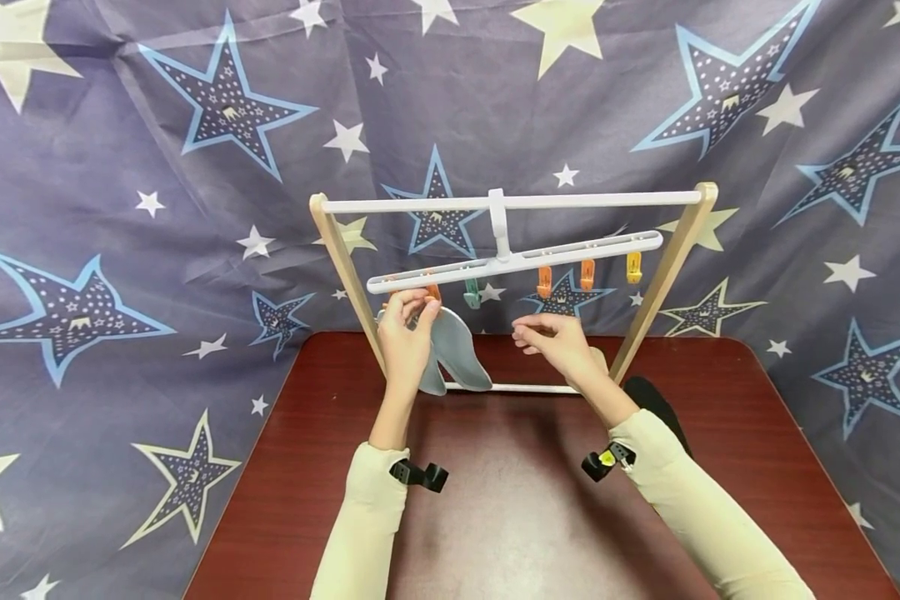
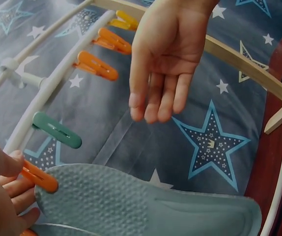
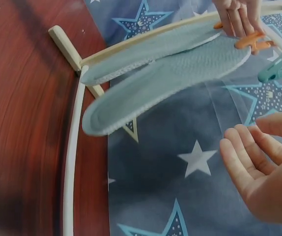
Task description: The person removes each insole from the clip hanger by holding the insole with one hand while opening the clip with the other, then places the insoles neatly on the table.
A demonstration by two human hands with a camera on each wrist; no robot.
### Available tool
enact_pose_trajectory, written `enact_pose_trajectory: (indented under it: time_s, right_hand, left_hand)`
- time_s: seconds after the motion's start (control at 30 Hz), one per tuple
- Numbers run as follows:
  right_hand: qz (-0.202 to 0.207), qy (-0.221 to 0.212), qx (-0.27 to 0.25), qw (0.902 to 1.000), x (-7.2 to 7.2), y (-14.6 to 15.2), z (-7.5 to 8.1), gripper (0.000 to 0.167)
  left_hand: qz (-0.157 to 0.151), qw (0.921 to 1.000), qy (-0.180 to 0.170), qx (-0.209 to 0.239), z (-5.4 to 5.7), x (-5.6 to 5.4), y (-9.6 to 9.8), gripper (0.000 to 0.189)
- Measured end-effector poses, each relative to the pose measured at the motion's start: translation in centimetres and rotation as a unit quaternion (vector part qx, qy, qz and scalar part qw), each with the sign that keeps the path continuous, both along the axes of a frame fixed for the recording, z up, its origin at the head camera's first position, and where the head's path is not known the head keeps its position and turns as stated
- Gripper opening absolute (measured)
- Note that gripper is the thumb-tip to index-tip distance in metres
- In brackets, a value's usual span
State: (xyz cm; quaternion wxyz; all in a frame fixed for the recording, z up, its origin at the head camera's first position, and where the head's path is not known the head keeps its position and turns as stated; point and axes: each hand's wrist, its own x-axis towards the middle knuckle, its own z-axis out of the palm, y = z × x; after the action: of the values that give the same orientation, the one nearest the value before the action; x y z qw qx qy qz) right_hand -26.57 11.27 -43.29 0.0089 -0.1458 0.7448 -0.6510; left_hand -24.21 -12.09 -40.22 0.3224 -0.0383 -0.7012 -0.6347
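Observation:
Two grey-green insoles (image 1: 457, 350) hang at the left end of a white clip hanger (image 1: 562, 254), toe ends up. At their top edge, my left hand (image 1: 408, 333) pinches an orange clip (image 2: 42, 176) between thumb and fingers; a second orange clip is partly hidden by this hand. My right hand (image 1: 562, 342) is held in the air right of the insoles, palm showing and fingers loosely extended, with nothing in it. Beside the left hand hangs a green clip (image 1: 472, 292). Farther right are two orange clips (image 1: 544, 282) and a yellow clip (image 1: 633, 268).
The hanger tilts, its right end higher, hooked on the white top rod (image 1: 420, 205) of a wooden-sided stand (image 1: 663, 279). This stands on a red-brown table (image 1: 495, 500). A black object (image 1: 656, 404) lies behind the right forearm. A star-patterned cloth (image 1: 82, 208) hangs behind.

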Motion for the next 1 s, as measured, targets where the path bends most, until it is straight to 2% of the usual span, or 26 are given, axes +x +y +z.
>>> enact_pose_trajectory:
  time_s: [0.17,0.4,0.73,1.0]
  right_hand:
    - [0.012,0.002,0.010,0.9999,0.0,-1.2,0.3,0.026]
    - [0.036,0.016,0.023,0.9990,0.0,-2.3,0.2,0.024]
    - [0.040,0.028,0.053,0.9974,-0.1,-3.8,-0.2,0.024]
    - [0.050,0.024,0.036,0.9978,0.3,-4.6,-0.1,0.023]
  left_hand:
    - [-0.010,0.9998,-0.006,0.018,0.3,0.2,0.0,0.028]
    - [-0.014,0.9993,-0.028,0.018,0.6,0.4,0.0,0.029]
    - [-0.034,0.9975,-0.050,0.036,0.7,0.3,-0.1,0.029]
    - [-0.038,0.9975,-0.046,0.039,0.7,0.4,-0.4,0.027]
